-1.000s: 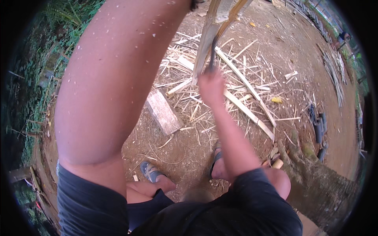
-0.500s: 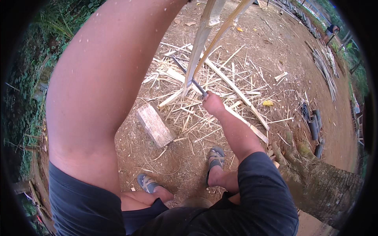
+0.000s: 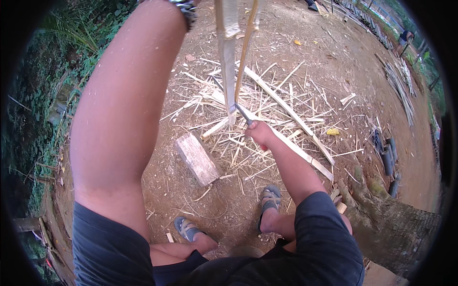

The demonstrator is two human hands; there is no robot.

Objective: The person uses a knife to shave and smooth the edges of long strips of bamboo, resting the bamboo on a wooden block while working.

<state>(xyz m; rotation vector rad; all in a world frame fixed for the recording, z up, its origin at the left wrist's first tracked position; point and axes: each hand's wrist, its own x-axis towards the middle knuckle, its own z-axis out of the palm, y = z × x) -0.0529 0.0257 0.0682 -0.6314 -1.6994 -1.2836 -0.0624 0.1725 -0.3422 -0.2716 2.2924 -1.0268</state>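
My right hand (image 3: 259, 132) is closed around the handle of a long dark-bladed knife (image 3: 242, 113). Its blade slants away to the left and crosses a tall bamboo piece (image 3: 228, 62) near its lower end. The bamboo is split into two lengths that spread apart upward, the second a thin yellow-brown edge (image 3: 244, 57) on the right. They run out of the top of the picture. My left arm (image 3: 119, 105) reaches up and forward, with a patterned band (image 3: 187, 12) at the wrist; the left hand lies beyond the upper edge.
A squared wooden block (image 3: 198, 158) lies on the dirt before my sandalled feet. Beyond it spreads a heap of bamboo strips (image 3: 281, 112). A thick tree root (image 3: 396, 224) and dark tubes (image 3: 387, 159) are at right. Another person (image 3: 405, 39) is far off at upper right.
The split bamboo has swung from leaning right to nearly upright. My left arm has shifted left at its upper end. My right hand still grips the knife, and the whole view has shifted slightly.
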